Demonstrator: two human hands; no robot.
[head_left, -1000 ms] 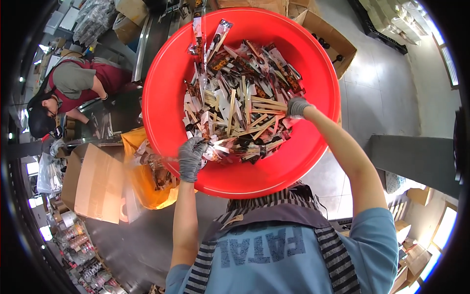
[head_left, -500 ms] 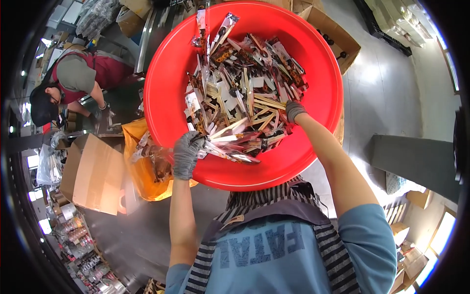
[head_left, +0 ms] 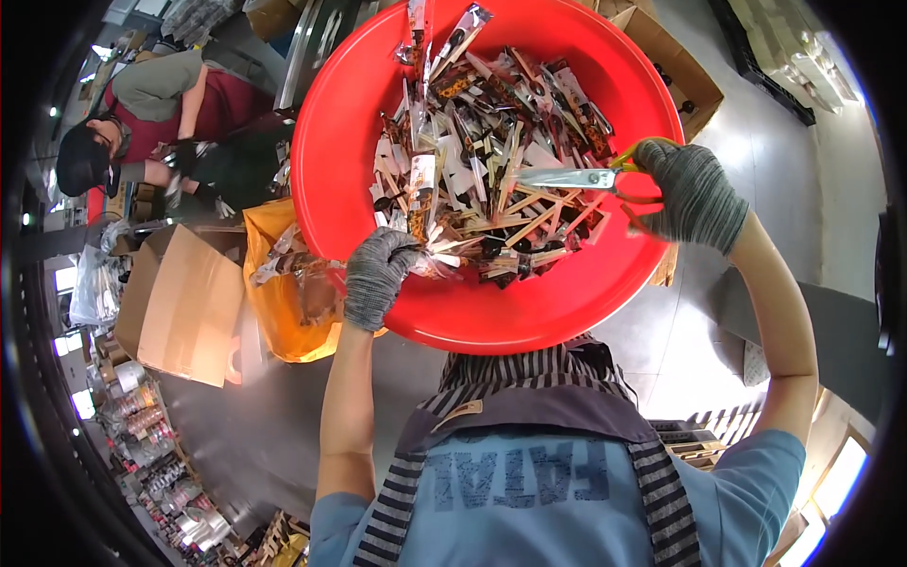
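A big round red basin (head_left: 510, 326) is heaped with cutlery packets in clear and printed film, along with loose wooden chopsticks (head_left: 534, 222) and white paper pieces. My left hand (head_left: 378, 276), in a grey glove, is closed on the end of a clear plastic packet (head_left: 436, 255) over the basin's near left side. White and pale stick ends show at that packet; the rest of it blends with the heap. My right hand (head_left: 697, 194), also gloved, grips yellow-handled scissors (head_left: 567, 178) above the right rim. Their metal blades point left over the pile and look nearly closed.
Left of the basin stand an orange sack (head_left: 283, 326) holding clear packets and a cardboard box (head_left: 189, 307). Another cardboard box (head_left: 701, 85) sits behind the basin on the right. A co-worker (head_left: 156, 113) in a dark cap handles things at a bench on the far left.
My right hand has risen from the heap out past the right rim, and the scissors are now visible in it. My left hand stays near the left rim, its packet drawn inward.
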